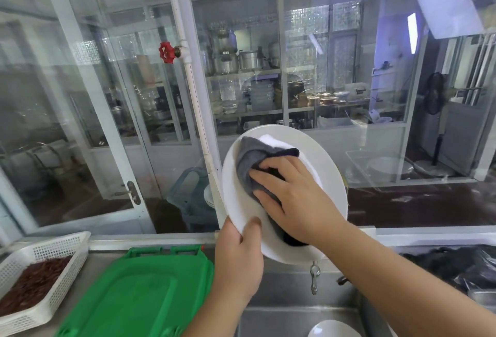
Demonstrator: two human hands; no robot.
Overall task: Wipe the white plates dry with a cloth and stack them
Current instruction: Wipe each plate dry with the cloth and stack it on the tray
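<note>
A white plate (324, 165) is held up, tilted, above the steel sink (281, 318). My left hand (239, 259) grips its lower left rim, thumb on the face. My right hand (292, 199) presses a grey cloth (252, 159) against the middle of the plate, fingers curled round the cloth. Part of the cloth hangs dark under my right palm. Another white dish (332, 330) lies in the sink at the bottom edge.
A green plastic lid (134, 299) lies on the counter to the left, beside a white perforated basket (61, 259) of reddish-brown bits. A tap (314, 277) hangs under the plate. Black material (456, 264) fills a tray at right. Glass panels stand behind.
</note>
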